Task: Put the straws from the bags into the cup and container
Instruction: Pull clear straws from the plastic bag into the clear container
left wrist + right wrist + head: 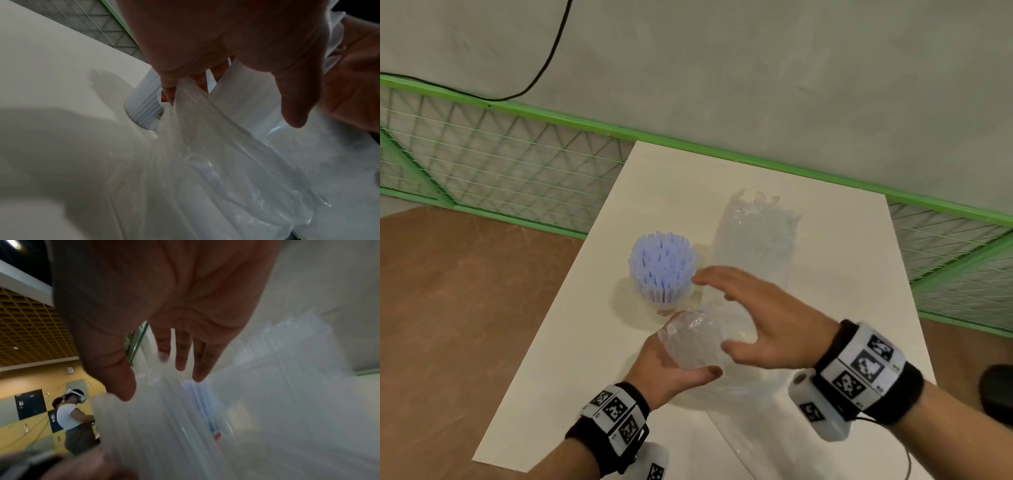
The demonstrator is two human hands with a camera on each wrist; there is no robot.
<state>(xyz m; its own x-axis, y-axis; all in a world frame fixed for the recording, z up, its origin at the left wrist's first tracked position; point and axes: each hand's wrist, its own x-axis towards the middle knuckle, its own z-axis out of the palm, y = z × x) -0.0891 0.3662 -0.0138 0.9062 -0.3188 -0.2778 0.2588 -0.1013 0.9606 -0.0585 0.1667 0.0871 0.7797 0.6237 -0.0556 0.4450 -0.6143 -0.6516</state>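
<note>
A clear cup [664, 301] packed with pale blue straws [662, 263] stands upright mid-table; it also shows in the left wrist view as the cup [141, 107]. My left hand [681, 363] grips a crumpled clear plastic bag [693, 339] just in front of the cup, and the bag [216, 146] hangs from the fingers [170, 84]. My right hand [719, 313] hovers over that bag with its fingers spread and straight, holding nothing; the palm and fingers [183, 356] are blurred. Behind it stands a tall bundle of see-through straws [756, 236]; whether bag or container holds them is unclear.
The white table [592, 342] ends at the left over brown floor. Flat clear plastic [743, 431] lies on its near part. A green mesh fence [500, 164] runs behind, with a black cable on the wall. Another person [72, 418] stands far off.
</note>
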